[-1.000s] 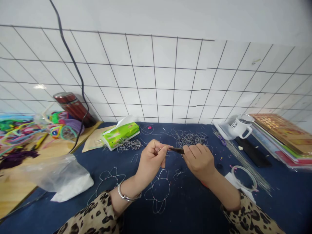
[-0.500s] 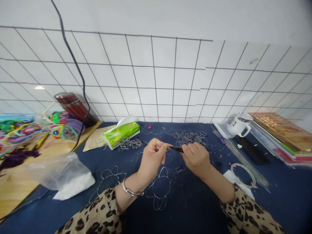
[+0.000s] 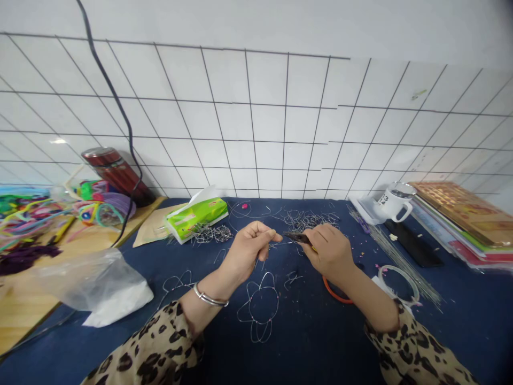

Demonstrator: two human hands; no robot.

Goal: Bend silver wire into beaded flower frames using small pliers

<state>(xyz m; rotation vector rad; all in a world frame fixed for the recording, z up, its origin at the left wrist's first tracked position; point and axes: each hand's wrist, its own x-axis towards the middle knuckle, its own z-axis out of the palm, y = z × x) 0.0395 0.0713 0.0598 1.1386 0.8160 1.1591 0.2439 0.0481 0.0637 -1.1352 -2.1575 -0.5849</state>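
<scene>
My right hand [image 3: 331,251] is wrapped round a pair of pliers [image 3: 295,237]; the dark jaws point left and a red-orange handle [image 3: 336,292] shows below the wrist. Facing the jaw tips, my left hand [image 3: 250,248] pinches thumb and forefinger together on a thin wire, which is hard to make out. Below the hands lies a wire frame [image 3: 263,307], a ring with petal-like loops and small pink beads. Another looped wire frame [image 3: 178,283] is partly hidden behind my left forearm. A small bent wire piece [image 3: 293,279] rests between the hands.
Behind the hands is a heap of bent wires [image 3: 310,218]. A green tissue pack [image 3: 196,216] and a plastic bag [image 3: 116,289] are at left. To the right lie straight wires [image 3: 404,267], a wire coil [image 3: 398,283], a white mug [image 3: 395,202] and stacked books [image 3: 460,219].
The pliers' jaws have drawn back from my left fingertips, leaving a small gap. My right hand has turned and moved slightly right, and the red-orange handle now shows.
</scene>
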